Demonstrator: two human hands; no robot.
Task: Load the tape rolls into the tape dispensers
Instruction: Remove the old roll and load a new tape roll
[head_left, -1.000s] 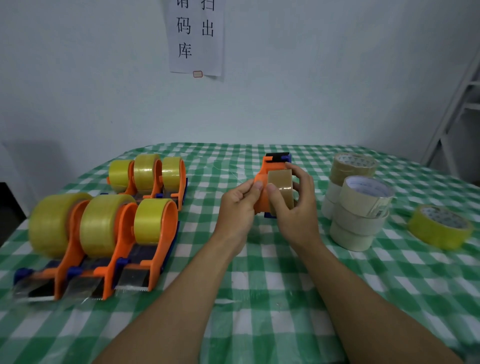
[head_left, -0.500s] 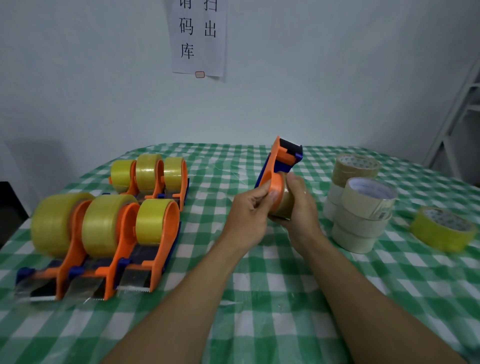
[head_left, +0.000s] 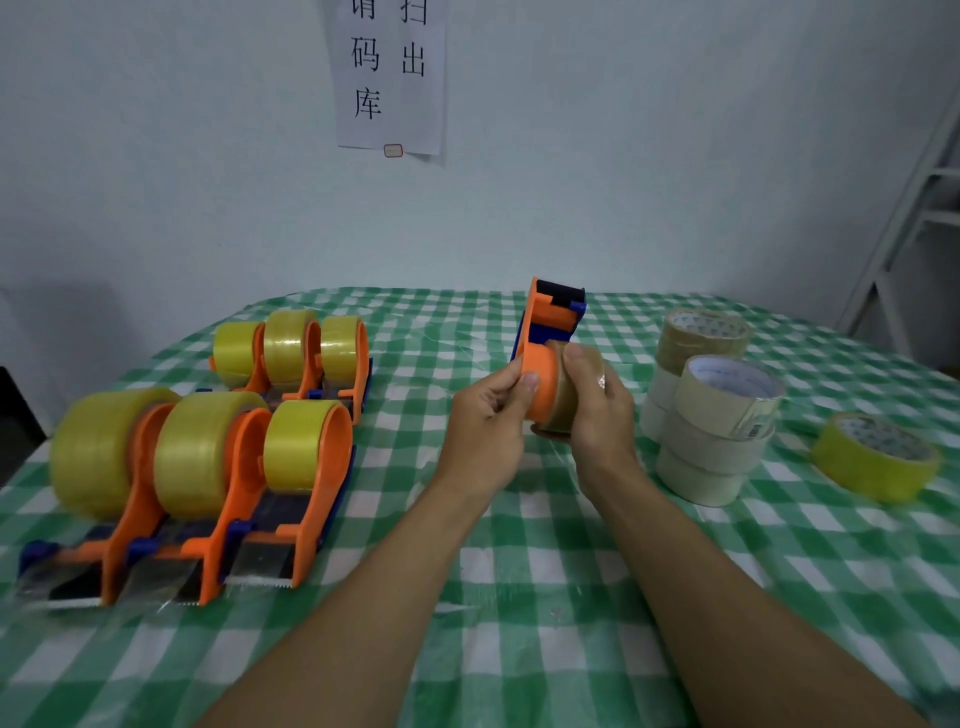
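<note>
I hold the dispenser (head_left: 545, 332) up off the cloth (head_left: 519, 571) in the middle of the table. Its black and blue cutter end is tipped up and away from me, toward 12 o'clock. My left hand (head_left: 485, 415) grips the orange round side plate, with the thumb pressed flat on its face and the fingers curled behind. My right hand (head_left: 597, 415) wraps round the brown roll (head_left: 567, 402), thumb on top and fingers underneath. The roll lies flush against the inner side of that plate. I cannot tell whether it is fully down on the hub, since my hand hides that part.

Taking my hands as the centre, three loaded dispensers (head_left: 208, 483) stand side by side at 8 o'clock, cutters toward me, each with a yellowish roll. Three more (head_left: 301, 358) stand in a row at 10 o'clock, farther back.

At 3 o'clock, just beside my right hand, stands a stack (head_left: 717, 415) of pale and brown spare rolls, the top one tilted. Beyond it, toward 4 o'clock, a yellow roll (head_left: 878, 457) lies flat on the cloth, apart from the stack.

At 11 o'clock a paper sign (head_left: 389, 78) with printed characters hangs on the wall.
</note>
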